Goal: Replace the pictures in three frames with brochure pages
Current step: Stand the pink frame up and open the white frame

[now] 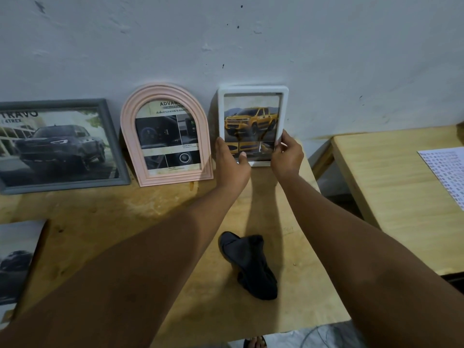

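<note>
Against the wall (251, 46), white frame (251, 116), left fingers (242, 156) and right fingers (285, 137) around lower edges

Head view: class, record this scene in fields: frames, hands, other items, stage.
frames: grey frame, pink arched frame, white frame, in a row along the wall, each showing a car brochure page
hands: left hand and right hand grip the white frame's lower sides
other: black cloth on table; brochure at left edge
stage: all three appear filled
</note>
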